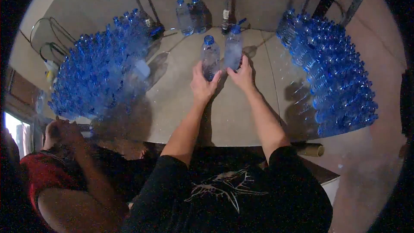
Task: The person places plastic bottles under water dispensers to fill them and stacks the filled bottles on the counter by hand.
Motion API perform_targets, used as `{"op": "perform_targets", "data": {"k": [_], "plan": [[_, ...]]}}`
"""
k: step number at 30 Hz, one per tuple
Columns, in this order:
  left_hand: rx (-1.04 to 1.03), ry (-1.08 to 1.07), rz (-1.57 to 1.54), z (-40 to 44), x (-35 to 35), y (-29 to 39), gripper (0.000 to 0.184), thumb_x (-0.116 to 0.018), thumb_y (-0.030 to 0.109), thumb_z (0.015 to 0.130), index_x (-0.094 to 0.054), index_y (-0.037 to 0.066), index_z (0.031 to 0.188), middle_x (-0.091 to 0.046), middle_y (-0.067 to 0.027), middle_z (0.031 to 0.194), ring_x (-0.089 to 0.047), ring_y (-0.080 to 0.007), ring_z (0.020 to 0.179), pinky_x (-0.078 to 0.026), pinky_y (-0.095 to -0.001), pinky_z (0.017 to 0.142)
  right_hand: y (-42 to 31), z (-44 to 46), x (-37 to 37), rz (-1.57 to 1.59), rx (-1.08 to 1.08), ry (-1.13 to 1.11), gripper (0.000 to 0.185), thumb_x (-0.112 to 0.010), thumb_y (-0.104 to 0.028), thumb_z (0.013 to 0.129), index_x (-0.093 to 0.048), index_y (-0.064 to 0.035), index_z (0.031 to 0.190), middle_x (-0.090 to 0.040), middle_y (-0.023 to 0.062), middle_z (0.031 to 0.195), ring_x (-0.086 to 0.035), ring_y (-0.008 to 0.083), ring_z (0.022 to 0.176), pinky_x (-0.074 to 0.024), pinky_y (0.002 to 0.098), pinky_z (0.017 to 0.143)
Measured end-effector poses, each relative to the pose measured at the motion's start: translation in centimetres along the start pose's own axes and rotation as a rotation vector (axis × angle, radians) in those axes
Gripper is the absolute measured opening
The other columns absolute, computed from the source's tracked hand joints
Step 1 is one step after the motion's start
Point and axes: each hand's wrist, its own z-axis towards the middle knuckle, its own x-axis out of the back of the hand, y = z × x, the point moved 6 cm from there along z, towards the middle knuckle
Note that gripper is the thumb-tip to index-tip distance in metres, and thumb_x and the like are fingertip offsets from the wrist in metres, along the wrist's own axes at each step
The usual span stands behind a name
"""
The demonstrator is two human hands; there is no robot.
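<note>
My left hand (205, 83) is closed around the lower part of a clear plastic bottle (210, 56) with a blue cap, standing upright on the table. Just to its right, my right hand (242, 75) grips the base of a cloudy-looking bottle (233, 48). That one has a blue top with a small blue piece sticking out to the right; whether this is a nozzle or a lid, I cannot tell. A narrow gap separates the two bottles. Behind them, two capped clear bottles (184, 19) stand at the table's back edge.
Dense rows of blue-capped bottles fill the left (99, 69) and right (332, 69) sides of the table (172, 103). Another person's hands (60, 131) are at the lower left, beside the table. A cardboard tube (311, 149) lies below the front edge. Cables (51, 36) hang at the far left.
</note>
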Motion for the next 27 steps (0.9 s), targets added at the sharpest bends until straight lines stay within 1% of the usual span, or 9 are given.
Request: {"op": "perform_targets", "data": {"k": [1, 4, 7, 10, 16, 19, 22, 25, 27], "plan": [[0.003, -0.002, 0.001, 0.0, 0.0, 0.0, 0.080, -0.081, 0.043, 0.078, -0.045, 0.003, 0.138, -0.055, -0.0204, 0.131, -0.060, -0.0412, 0.114, -0.051, -0.0467, 0.094, -0.1, 0.0, 0.1, -0.021, -0.010, -0.008, 0.092, -0.083, -0.029, 0.073, -0.034, 0.0038, 0.144, -0.057, 0.0324, 0.128, -0.057, 0.0483, 0.116, -0.0458, 0.0512, 0.100], [-0.008, -0.009, 0.020, 0.0, 0.0, -0.1, 0.081, -0.081, 0.043, 0.078, -0.045, 0.003, 0.138, -0.055, -0.0204, 0.132, -0.060, -0.0410, 0.115, -0.051, -0.0469, 0.094, -0.9, -0.6, 0.6, -0.054, 0.044, 0.099, 0.082, -0.083, -0.026, 0.071, -0.041, 0.0032, 0.136, -0.062, 0.0263, 0.116, -0.061, 0.0407, 0.109, -0.0497, 0.0452, 0.092], [0.020, 0.013, -0.013, -0.2, 0.1, -0.1, 0.080, -0.082, 0.043, 0.077, -0.049, 0.001, 0.136, -0.059, -0.0200, 0.130, -0.061, -0.0387, 0.116, -0.049, -0.0442, 0.098, -0.8, -0.4, 0.4, 0.044, 0.005, 0.025, 0.091, -0.083, -0.027, 0.072, -0.034, 0.0006, 0.144, -0.060, 0.0330, 0.122, -0.059, 0.0490, 0.113, -0.0473, 0.0525, 0.097], [-0.015, 0.020, 0.011, -0.3, 0.3, 0.2, 0.081, -0.082, 0.042, 0.078, -0.045, 0.004, 0.139, -0.055, -0.0205, 0.132, -0.060, -0.0405, 0.114, -0.051, -0.0463, 0.094, -1.1, -0.5, 0.7, -0.002, 0.002, 0.066, 0.092, -0.082, -0.026, 0.071, -0.033, -0.0001, 0.144, -0.060, 0.0334, 0.122, -0.059, 0.0491, 0.112, -0.0479, 0.0529, 0.095], [-0.013, 0.003, -0.025, -0.2, 0.4, 0.4, 0.081, -0.082, 0.042, 0.078, -0.044, 0.005, 0.140, -0.056, -0.0197, 0.130, -0.061, -0.0405, 0.113, -0.052, -0.0472, 0.092, -0.4, -0.2, 0.3, 0.056, -0.007, 0.039, 0.094, -0.083, -0.030, 0.071, -0.034, 0.0050, 0.143, -0.059, 0.0343, 0.123, -0.059, 0.0493, 0.112, -0.0485, 0.0506, 0.095], [-0.059, 0.038, -0.014, -0.1, 0.4, 0.4, 0.082, -0.083, 0.042, 0.077, -0.045, 0.005, 0.140, -0.057, -0.0195, 0.129, -0.061, -0.0404, 0.112, -0.052, -0.0473, 0.091, -0.4, -0.3, 0.3, 0.018, 0.006, 0.061, 0.094, -0.082, -0.032, 0.071, -0.035, 0.0079, 0.142, -0.059, 0.0344, 0.123, -0.059, 0.0487, 0.112, -0.0486, 0.0497, 0.096], [-0.024, 0.019, -0.012, -0.1, 0.1, 0.0, 0.082, -0.083, 0.041, 0.076, -0.045, 0.005, 0.139, -0.057, -0.0204, 0.128, -0.061, -0.0405, 0.112, -0.052, -0.0471, 0.091, -0.4, -0.2, 0.2, 0.011, 0.015, 0.071, 0.086, -0.081, -0.032, 0.072, -0.040, 0.0048, 0.138, -0.060, 0.0327, 0.122, -0.060, 0.0478, 0.111, -0.0491, 0.0503, 0.094], [-0.042, 0.036, -0.095, 0.0, -0.4, -0.6, 0.081, -0.084, 0.040, 0.075, -0.047, 0.003, 0.137, -0.057, -0.0215, 0.127, -0.061, -0.0401, 0.113, -0.051, -0.0469, 0.092, -0.5, 0.2, 0.4, 0.038, 0.032, -0.018, 0.077, -0.081, -0.032, 0.072, -0.045, 0.0010, 0.131, -0.061, 0.0307, 0.121, -0.060, 0.0467, 0.109, -0.0496, 0.0511, 0.092], [-0.046, 0.054, -0.164, 0.1, -1.2, -1.6, 0.080, -0.085, 0.038, 0.075, -0.048, 0.001, 0.136, -0.057, -0.0216, 0.126, -0.061, -0.0392, 0.113, -0.051, -0.0462, 0.093, -1.0, 0.0, 0.9, -0.034, 0.049, 0.053, 0.069, -0.082, -0.026, 0.071, -0.048, -0.0001, 0.125, -0.061, 0.0246, 0.116, -0.061, 0.0409, 0.107, -0.0501, 0.0478, 0.090]]}}
